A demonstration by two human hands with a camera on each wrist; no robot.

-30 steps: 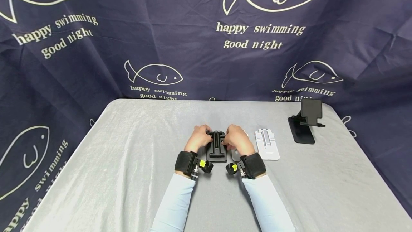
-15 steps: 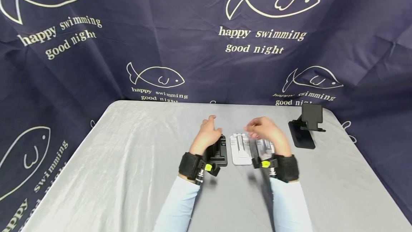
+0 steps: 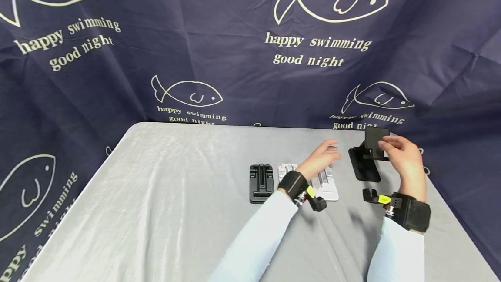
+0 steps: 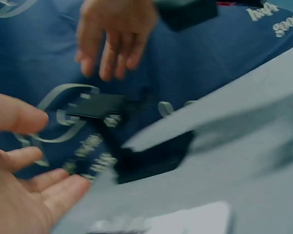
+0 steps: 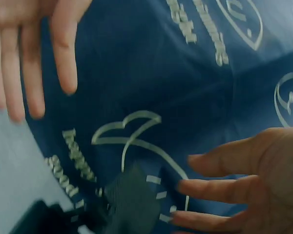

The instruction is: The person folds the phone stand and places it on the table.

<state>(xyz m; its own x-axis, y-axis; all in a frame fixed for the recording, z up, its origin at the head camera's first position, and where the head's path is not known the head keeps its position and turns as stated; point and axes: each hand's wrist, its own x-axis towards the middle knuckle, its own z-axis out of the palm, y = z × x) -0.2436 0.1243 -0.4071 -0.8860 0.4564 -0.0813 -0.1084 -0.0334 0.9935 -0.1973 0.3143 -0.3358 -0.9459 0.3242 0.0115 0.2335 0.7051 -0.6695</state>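
An unfolded black phone stand (image 3: 365,169) stands at the table's right, its holder plate raised over a flat base. My right hand (image 3: 407,158) is at the right side of that plate, fingers extended; in the right wrist view the fingers look spread and apart from the plate (image 5: 132,200). Left of the stand, my left hand (image 3: 318,159) reaches over the white stands, its fingers loosely spread and holding nothing. The left wrist view has the unfolded stand (image 4: 154,158) between the two hands, slightly blurred.
A folded black phone stand (image 3: 261,184) lies flat at mid-table. Beside it are two folded white stands, one white stand (image 3: 329,189) partly covered by the left arm, the other mostly hidden. A dark blue fish-print curtain (image 3: 242,55) hangs behind the grey-covered table (image 3: 195,229).
Both hands have moved right, away from the folded stands and toward the unfolded black one. Earlier they held the folded black stand; a white stand was then set straight beside it.
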